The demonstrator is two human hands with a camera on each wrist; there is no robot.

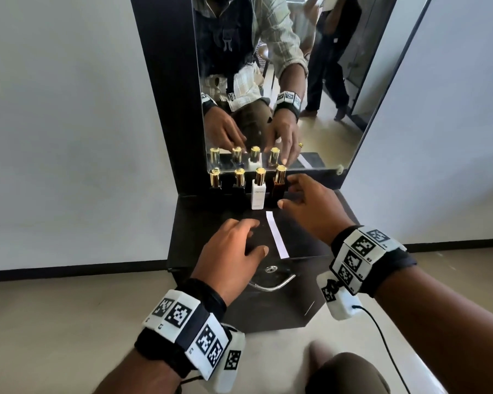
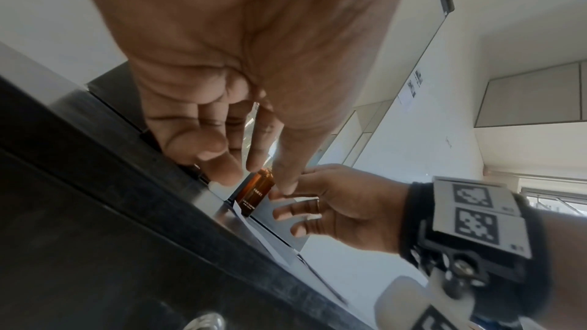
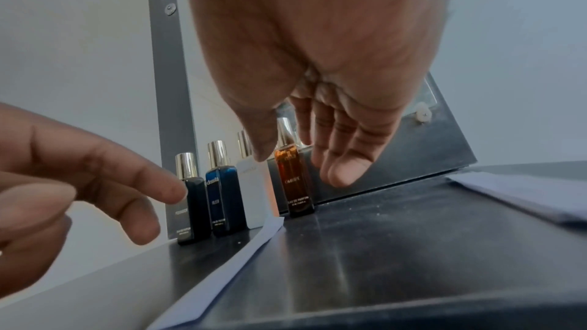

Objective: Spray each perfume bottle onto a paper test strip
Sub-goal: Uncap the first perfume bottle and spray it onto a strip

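Note:
Four gold-capped perfume bottles stand in a row against the mirror: black bottle (image 1: 215, 182), blue bottle (image 1: 239, 182), white bottle (image 1: 258, 194) and amber bottle (image 1: 278, 184). A white paper strip (image 1: 276, 234) lies flat on the black cabinet top (image 1: 199, 223) in front of them. My right hand (image 1: 289, 194) hovers beside the amber bottle (image 3: 295, 182), fingers spread and empty, not touching it. My left hand (image 1: 255, 237) hangs relaxed and empty just left of the strip (image 3: 222, 272). In the left wrist view the amber bottle (image 2: 254, 195) shows between both hands.
A mirror (image 1: 339, 81) rises behind the bottles and reflects me and another person standing behind. A drawer with a metal handle (image 1: 271, 284) is below the top's front edge. Another sheet of paper (image 3: 524, 195) lies on the right of the top.

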